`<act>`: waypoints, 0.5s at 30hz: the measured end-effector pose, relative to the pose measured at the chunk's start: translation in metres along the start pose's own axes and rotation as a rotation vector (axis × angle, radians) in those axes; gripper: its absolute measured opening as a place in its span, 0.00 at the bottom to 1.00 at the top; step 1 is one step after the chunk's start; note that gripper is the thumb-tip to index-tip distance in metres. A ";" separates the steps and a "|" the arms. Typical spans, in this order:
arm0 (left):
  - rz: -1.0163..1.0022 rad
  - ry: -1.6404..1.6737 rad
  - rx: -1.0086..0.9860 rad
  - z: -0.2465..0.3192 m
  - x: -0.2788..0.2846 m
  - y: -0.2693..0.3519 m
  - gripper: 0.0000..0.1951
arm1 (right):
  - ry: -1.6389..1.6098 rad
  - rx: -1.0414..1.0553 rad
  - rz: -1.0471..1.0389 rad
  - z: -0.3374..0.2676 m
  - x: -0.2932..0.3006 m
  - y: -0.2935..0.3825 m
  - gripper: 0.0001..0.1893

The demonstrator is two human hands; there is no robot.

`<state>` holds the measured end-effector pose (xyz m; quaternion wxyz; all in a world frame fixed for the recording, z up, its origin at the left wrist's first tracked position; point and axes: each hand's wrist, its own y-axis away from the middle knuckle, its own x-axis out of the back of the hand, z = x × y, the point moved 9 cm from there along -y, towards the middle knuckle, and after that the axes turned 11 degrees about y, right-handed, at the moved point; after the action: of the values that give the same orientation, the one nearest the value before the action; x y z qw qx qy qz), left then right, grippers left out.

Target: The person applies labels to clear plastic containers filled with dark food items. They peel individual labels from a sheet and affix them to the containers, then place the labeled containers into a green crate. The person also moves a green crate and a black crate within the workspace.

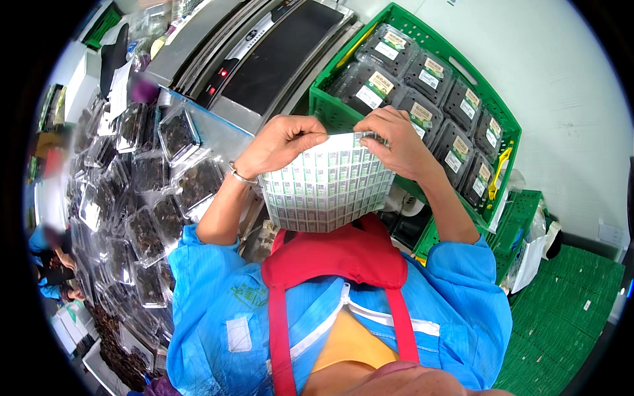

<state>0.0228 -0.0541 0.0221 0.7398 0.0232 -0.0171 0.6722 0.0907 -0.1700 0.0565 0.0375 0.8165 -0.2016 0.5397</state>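
Observation:
Both hands hold up a sheet of small printed labels (327, 183) by its top edge in front of my chest. My left hand (282, 143) pinches the top left part between thumb and fingers. My right hand (396, 141) pinches the top edge near its right side; a small gap of edge shows between the two hands. Rows of small labels with printed codes and green marks cover the sheet. Just beyond my right hand is a green plastic crate (342, 106) with several labelled clear plastic boxes (426, 72) of dark contents.
A machine with a black top (285, 54) and red lights stands ahead. Many clear plastic clamshell boxes (148, 232) with dark contents are piled at the left. Green crates (564, 307) lie at the lower right. A co-worker's hand (67, 260) shows at the far left.

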 end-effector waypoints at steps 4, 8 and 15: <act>0.049 0.063 0.028 -0.010 0.005 0.004 0.08 | 0.066 0.105 0.180 -0.013 0.002 0.006 0.06; 0.083 0.067 0.068 -0.022 0.011 0.009 0.08 | -0.127 0.052 0.281 -0.007 0.006 0.010 0.04; 0.133 0.018 0.087 -0.020 0.020 0.023 0.08 | -0.886 -0.866 0.351 0.182 -0.063 0.023 0.13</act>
<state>0.0015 -0.0309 0.0038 0.6918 0.0482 0.0173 0.7203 0.2190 -0.2240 -0.0791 0.1879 0.8278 -0.5282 0.0191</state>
